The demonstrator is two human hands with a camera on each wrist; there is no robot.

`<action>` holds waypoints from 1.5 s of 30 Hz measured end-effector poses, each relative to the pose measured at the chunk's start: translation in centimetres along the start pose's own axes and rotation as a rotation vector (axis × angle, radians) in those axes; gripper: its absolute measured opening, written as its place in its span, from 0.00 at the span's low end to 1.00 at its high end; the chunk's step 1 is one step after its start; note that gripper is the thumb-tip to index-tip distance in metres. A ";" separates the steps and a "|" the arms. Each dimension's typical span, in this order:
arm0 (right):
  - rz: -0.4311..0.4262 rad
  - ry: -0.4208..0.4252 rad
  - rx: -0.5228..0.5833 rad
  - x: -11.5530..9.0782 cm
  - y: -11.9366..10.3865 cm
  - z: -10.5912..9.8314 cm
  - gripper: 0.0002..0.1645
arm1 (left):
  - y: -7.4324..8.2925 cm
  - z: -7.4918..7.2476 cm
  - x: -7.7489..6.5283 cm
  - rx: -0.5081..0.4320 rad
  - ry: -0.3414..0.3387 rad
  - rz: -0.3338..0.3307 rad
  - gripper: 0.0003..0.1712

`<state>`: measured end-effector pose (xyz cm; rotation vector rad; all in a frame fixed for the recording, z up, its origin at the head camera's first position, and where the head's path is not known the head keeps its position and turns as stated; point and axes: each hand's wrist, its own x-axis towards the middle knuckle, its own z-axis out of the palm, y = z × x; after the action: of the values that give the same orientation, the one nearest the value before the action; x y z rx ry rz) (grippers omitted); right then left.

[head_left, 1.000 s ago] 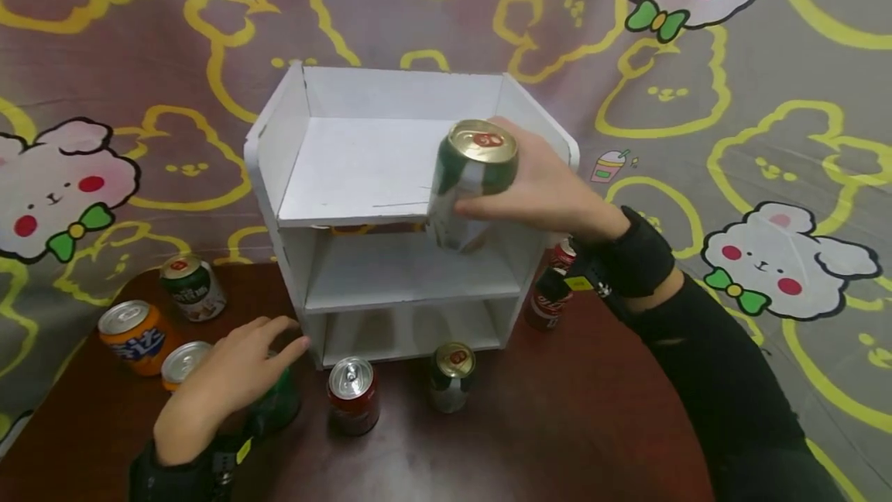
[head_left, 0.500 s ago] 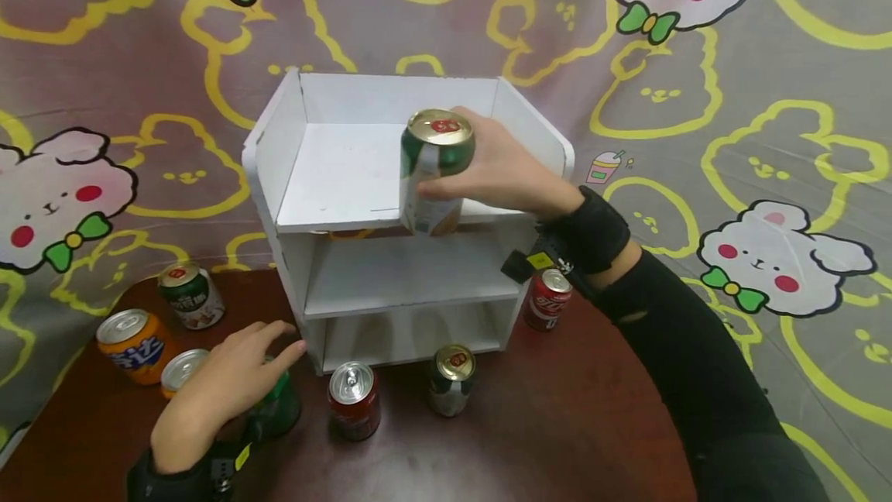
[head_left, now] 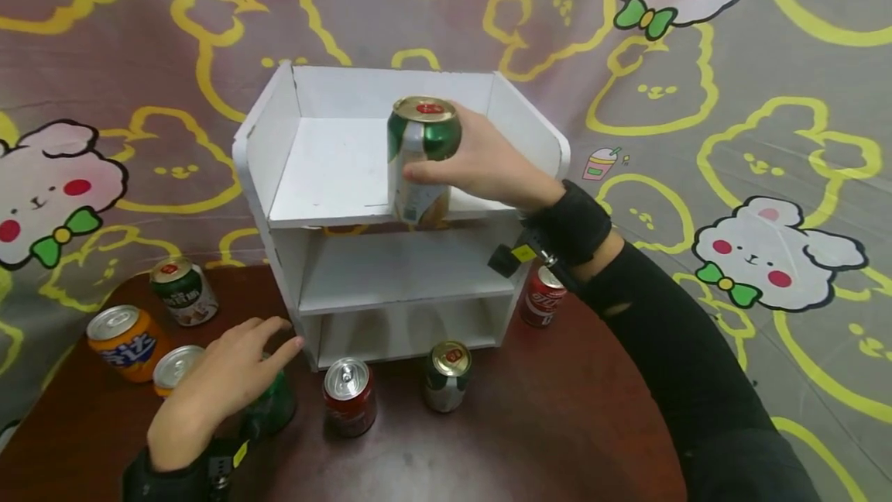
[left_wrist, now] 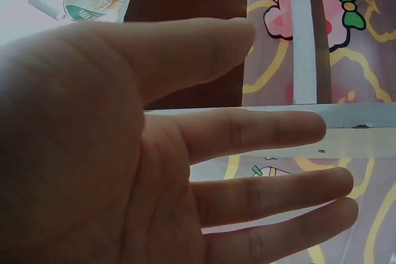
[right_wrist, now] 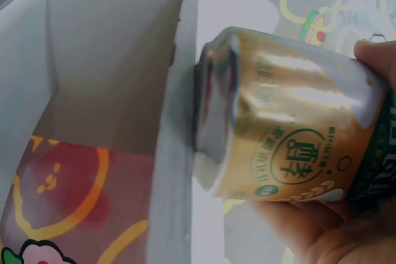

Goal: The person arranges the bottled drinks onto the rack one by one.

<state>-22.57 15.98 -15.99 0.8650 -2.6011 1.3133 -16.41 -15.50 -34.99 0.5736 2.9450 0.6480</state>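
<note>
My right hand [head_left: 481, 157] grips a green, white and gold drink can [head_left: 423, 165] around its side, thumb across the front. It is held upright at the front edge of the white shelf unit's top board [head_left: 334, 169]. In the right wrist view the can's gold lower part [right_wrist: 291, 128] and silver base show beside the shelf edge [right_wrist: 176, 122]. My left hand [head_left: 226, 382] hovers over the table's left side with fingers spread and nothing in the palm [left_wrist: 167, 171]. Below it a green can [head_left: 272, 409] is partly hidden.
A red can [head_left: 350, 401] and a green-gold can [head_left: 447, 378] stand before the shelf unit. An orange can [head_left: 128, 343], a silver-topped can [head_left: 174, 366] and a green-white can [head_left: 184, 293] are at the left. Another red can [head_left: 543, 297] stands right of the unit.
My right hand has carried the gripped can leftward and slightly up along the top board's front, uncovering the red can on the right. The left hand keeps its place.
</note>
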 end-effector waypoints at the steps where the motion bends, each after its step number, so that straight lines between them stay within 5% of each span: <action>1: 0.000 0.001 0.007 0.0 0.1 0.0 0.44 | 0.0 0.0 0.0 0.002 -0.002 -0.003 0.37; 34: 0.023 -0.074 0.133 2.7 -0.7 1.9 0.47 | -0.4 -0.1 0.3 0.019 -0.027 -0.022 0.39; 45: 0.085 0.057 -0.086 2.6 -1.6 3.5 0.51 | -0.3 -0.2 0.1 0.020 -0.030 -0.041 0.37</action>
<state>-23.36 11.44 -16.19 0.7005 -2.6551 1.2168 -16.60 -15.78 -34.93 0.5185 2.9303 0.6011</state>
